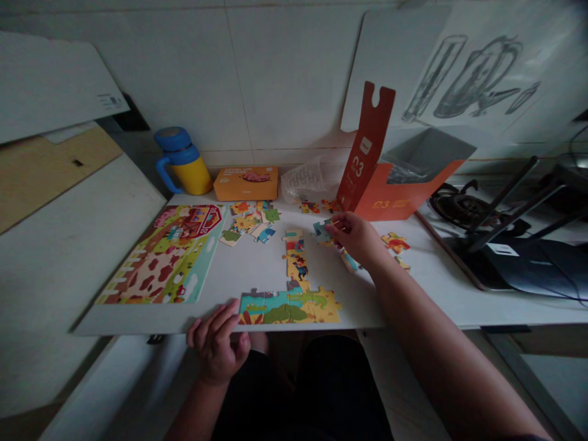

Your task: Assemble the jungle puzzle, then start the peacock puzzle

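Orange "03" box (397,195) near right hand (351,236)

A white tabletop (250,266) carries puzzle pieces (280,311), a farm picture (160,257) and an open box (390,202).

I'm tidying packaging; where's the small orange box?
In the head view, the small orange box sits back left on the table, between the blue-yellow flask and clear plastic.

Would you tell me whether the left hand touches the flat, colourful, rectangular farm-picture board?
Apart: the head view shows white tabletop between the left hand and the farm-picture board.
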Motion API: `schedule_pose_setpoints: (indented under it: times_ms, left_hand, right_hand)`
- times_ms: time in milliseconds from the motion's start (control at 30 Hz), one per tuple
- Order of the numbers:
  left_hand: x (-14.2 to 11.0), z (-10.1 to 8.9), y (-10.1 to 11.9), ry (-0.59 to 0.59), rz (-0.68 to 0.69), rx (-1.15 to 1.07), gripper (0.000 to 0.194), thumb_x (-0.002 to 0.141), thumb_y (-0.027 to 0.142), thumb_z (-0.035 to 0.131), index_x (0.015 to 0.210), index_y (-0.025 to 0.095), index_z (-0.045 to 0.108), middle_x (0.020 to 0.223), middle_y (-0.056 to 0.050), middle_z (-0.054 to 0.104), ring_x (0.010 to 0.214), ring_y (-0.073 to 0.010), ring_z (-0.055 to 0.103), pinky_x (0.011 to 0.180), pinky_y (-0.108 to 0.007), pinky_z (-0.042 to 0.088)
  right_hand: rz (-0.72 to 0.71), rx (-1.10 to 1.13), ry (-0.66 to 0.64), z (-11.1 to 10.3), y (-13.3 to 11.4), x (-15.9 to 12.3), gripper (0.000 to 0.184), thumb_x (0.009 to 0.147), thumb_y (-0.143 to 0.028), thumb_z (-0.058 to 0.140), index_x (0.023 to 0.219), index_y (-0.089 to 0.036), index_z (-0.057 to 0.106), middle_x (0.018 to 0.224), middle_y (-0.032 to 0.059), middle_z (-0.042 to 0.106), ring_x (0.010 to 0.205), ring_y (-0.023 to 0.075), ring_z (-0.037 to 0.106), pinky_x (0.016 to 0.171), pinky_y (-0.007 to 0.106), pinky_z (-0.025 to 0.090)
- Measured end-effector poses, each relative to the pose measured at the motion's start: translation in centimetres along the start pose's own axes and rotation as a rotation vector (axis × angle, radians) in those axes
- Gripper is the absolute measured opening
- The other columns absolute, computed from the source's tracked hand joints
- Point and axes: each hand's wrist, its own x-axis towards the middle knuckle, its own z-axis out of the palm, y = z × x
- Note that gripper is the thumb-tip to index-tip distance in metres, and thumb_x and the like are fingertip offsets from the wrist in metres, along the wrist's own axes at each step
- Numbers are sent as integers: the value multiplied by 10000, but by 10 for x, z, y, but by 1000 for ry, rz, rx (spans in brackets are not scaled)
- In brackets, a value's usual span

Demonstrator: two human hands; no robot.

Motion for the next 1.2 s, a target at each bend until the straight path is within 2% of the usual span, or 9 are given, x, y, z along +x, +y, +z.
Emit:
schedule_pose_setpoints:
  times_ms: [67, 167, 267, 600, 733, 900, 1067, 1200]
  left_hand:
    - [-1, 0, 0, 0, -4, -4, 262, 1071, 432, 540, 1226, 243, 631, 1173, -131, 829, 1112, -314, 733, 1186, -563, 327]
    - [-2, 0, 0, -4, -8, -10, 260, 1067, 426, 550, 1240, 248, 629, 1183, -126, 828, 1115, -314, 737, 1195, -553, 322]
    - [0, 0, 0, -1, -15, -11, 258, 1070, 431, 547, 1243, 259, 631, 1184, -111, 830, 1106, -309, 740, 1197, -543, 319]
    - [0, 0, 1, 4, -20, -11, 272, 1068, 439, 546, 1259, 263, 626, 1173, -106, 831, 1097, -312, 737, 1200, -535, 312]
    - [-1, 0, 1, 4, -26, -7, 256, 1064, 433, 559, 1244, 266, 631, 1175, -100, 832, 1084, -304, 742, 1193, -527, 321]
    - [-2, 0, 1, 5, -28, -17, 242, 1060, 442, 569, 1208, 265, 642, 1177, -105, 828, 1095, -304, 737, 1178, -543, 333]
    - [-1, -1, 1, -11, -29, -6, 241, 1070, 439, 548, 1201, 259, 638, 1172, -110, 828, 1110, -306, 731, 1181, -551, 327]
    - [-1, -1, 1, -7, -23, -14, 259, 1059, 433, 563, 1231, 254, 636, 1177, -117, 827, 1116, -308, 726, 1189, -547, 324]
  right_hand:
    - [11, 30, -35, 9, -1, 0, 294, 945, -462, 713, 1100, -225, 632, 837, 23, 746, 626, 159, 682, 563, 254, 488]
    - [-7, -39, -58, 20, -4, 1, 215, 969, -372, 700, 1113, -228, 634, 842, 17, 763, 638, 156, 706, 571, 247, 489]
    - [-7, -137, -59, 25, -4, 3, 231, 987, -334, 690, 1183, -220, 646, 855, 18, 787, 638, 149, 712, 577, 246, 483]
    - [-16, -336, -60, 23, -6, 5, 257, 968, -294, 703, 1208, -208, 736, 902, 27, 803, 634, 144, 686, 625, 267, 465]
    - [-32, -371, -21, 23, -6, 5, 225, 950, -279, 700, 1158, -208, 748, 914, 34, 796, 705, 159, 695, 665, 271, 468]
    - [-30, -284, -38, 20, -2, 6, 186, 945, -295, 696, 1110, -219, 737, 879, 25, 781, 690, 159, 684, 621, 261, 460]
    - [17, -79, -171, 10, 6, 5, 334, 957, -359, 692, 1262, -222, 687, 835, 17, 759, 623, 163, 666, 552, 259, 472]
    - [-5, -87, -217, 3, 4, 1, 316, 953, -360, 687, 1235, -219, 722, 859, 33, 762, 670, 169, 669, 569, 257, 483]
